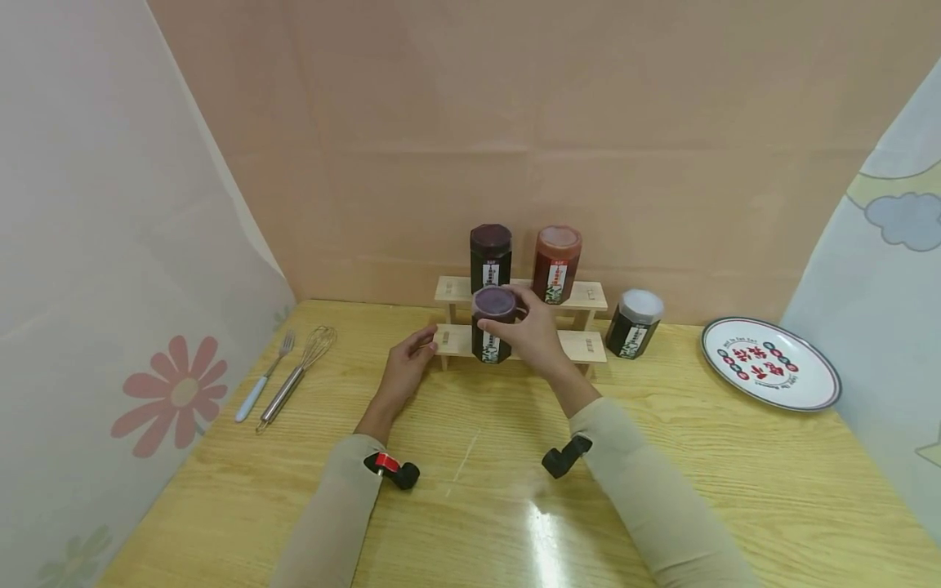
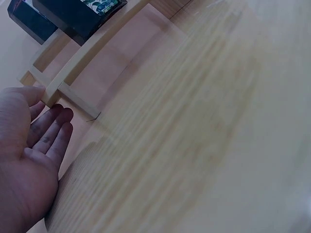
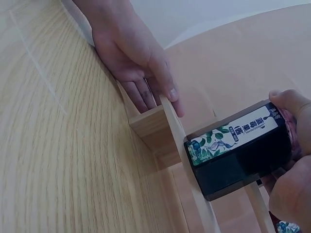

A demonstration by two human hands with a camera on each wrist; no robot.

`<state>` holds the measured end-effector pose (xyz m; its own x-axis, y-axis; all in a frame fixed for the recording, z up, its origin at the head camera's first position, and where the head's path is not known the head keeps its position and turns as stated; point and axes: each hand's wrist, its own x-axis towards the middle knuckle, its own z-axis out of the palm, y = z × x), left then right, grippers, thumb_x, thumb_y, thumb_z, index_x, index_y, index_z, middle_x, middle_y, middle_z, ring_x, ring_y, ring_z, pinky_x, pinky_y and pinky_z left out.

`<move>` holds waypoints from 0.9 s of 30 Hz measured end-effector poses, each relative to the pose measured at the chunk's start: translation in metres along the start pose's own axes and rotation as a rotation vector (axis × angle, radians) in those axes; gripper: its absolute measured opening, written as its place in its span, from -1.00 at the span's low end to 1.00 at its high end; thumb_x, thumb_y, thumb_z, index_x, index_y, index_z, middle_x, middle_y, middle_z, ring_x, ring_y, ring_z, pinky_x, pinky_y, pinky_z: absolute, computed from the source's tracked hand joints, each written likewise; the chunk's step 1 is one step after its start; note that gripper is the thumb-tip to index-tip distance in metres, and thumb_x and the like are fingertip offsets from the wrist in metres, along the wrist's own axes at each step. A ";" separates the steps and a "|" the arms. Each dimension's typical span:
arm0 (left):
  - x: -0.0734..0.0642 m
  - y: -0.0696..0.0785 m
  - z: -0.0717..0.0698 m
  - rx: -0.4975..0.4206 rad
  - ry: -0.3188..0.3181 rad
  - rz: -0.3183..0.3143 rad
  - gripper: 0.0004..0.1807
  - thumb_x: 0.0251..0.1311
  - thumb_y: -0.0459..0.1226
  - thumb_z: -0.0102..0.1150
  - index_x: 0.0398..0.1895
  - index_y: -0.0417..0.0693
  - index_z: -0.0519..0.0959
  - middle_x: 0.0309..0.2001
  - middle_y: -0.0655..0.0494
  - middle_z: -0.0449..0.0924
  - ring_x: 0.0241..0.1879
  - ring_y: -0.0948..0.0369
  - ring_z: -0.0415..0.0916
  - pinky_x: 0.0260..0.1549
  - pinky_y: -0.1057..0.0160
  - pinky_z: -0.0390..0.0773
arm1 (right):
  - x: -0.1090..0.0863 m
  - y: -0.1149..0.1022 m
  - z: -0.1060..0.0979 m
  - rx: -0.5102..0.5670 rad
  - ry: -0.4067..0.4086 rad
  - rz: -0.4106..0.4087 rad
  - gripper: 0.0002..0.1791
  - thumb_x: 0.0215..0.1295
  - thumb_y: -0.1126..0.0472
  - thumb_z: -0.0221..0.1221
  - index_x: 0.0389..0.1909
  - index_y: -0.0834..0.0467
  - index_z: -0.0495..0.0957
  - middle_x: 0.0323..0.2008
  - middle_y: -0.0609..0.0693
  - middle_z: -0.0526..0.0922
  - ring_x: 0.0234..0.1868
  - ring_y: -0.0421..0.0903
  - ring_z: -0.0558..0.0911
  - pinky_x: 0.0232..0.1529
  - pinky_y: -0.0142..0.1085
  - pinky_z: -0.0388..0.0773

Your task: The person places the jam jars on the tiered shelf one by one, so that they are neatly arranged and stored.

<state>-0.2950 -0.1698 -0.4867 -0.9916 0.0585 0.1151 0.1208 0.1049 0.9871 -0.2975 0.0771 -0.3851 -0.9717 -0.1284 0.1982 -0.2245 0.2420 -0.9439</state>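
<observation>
My right hand (image 1: pixel 540 333) grips a dark faceted jar with a purple lid (image 1: pixel 494 327) near its top, thumb and fingers on opposite sides. In the right wrist view the base of this jar (image 3: pixel 233 145) is right at the lower step of a small two-step wooden stand (image 1: pixel 453 339). My left hand (image 1: pixel 404 369) pinches the left end of that step, thumb above and fingers below in the left wrist view. On the upper step stand a dark jar with a maroon lid (image 1: pixel 490 253) and a reddish-brown jar (image 1: pixel 556 265).
A white-lidded dark jar (image 1: pixel 634 325) stands on the table right of the stand. Farther right lies an oval plate with red characters (image 1: pixel 809 380). On the left lie a fork (image 1: pixel 266 376) and a whisk (image 1: pixel 297 376). A peach backdrop (image 1: pixel 367 204) rises behind the table.
</observation>
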 end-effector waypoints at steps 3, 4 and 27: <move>0.001 0.000 0.000 -0.012 -0.010 -0.013 -0.50 0.55 -0.24 0.08 0.49 -0.09 0.39 0.48 -0.11 0.38 0.52 0.00 0.29 0.54 0.07 0.30 | 0.000 -0.001 0.002 -0.005 -0.002 -0.003 -0.22 0.12 0.13 0.54 0.37 0.06 0.45 0.26 0.12 0.56 0.29 0.14 0.62 0.19 0.00 0.68; 0.001 0.000 0.000 -0.013 -0.012 -0.019 -0.49 0.55 -0.25 0.08 0.50 -0.11 0.38 0.49 -0.12 0.37 0.53 -0.01 0.28 0.54 0.06 0.29 | 0.000 -0.001 0.003 -0.005 0.000 -0.005 -0.22 0.13 0.12 0.54 0.38 0.06 0.45 0.26 0.13 0.56 0.29 0.15 0.61 0.19 0.01 0.68; 0.000 0.009 0.001 0.001 -0.017 -0.043 -0.49 0.55 -0.28 0.06 0.50 -0.14 0.37 0.48 -0.18 0.38 0.53 -0.05 0.29 0.54 0.01 0.29 | -0.009 0.009 -0.008 0.084 0.012 -0.071 -0.29 0.21 0.24 0.48 0.36 0.19 0.42 0.26 0.16 0.59 0.32 0.09 0.58 0.42 -0.10 0.51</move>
<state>-0.2934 -0.1683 -0.4784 -0.9950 0.0710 0.0703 0.0778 0.1089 0.9910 -0.2914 0.0885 -0.3935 -0.9545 -0.1303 0.2684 -0.2866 0.1507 -0.9461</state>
